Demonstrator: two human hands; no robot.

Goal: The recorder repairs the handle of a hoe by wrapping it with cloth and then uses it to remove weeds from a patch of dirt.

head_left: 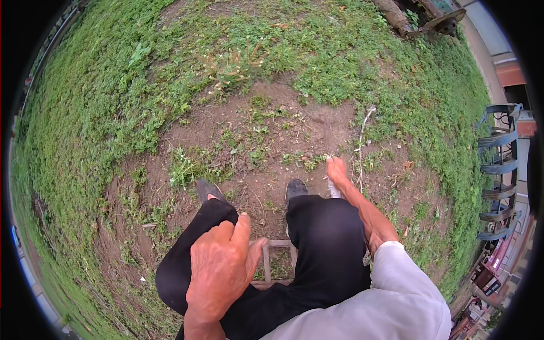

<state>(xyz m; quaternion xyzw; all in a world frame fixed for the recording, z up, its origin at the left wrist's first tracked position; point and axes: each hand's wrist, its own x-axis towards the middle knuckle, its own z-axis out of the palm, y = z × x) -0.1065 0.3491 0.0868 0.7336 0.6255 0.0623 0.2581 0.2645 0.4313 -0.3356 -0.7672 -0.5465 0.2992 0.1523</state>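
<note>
Over soil (255, 190), reaching with fisted right hand (337, 170), contents unclear; holding empty-looking left hand (218, 263) half-open by knee (171, 277), perhaps balancing.

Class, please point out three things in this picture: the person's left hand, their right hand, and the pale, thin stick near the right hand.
Left hand (218, 263): head view, on its back.
Right hand (338, 170): head view, on its middle.
Pale stick (361, 136): head view, partway along its stem.

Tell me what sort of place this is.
Probably an outdoor yard or garden plot: low green weeds, bare brown soil and a curved-bar metal frame at the right edge.
</note>
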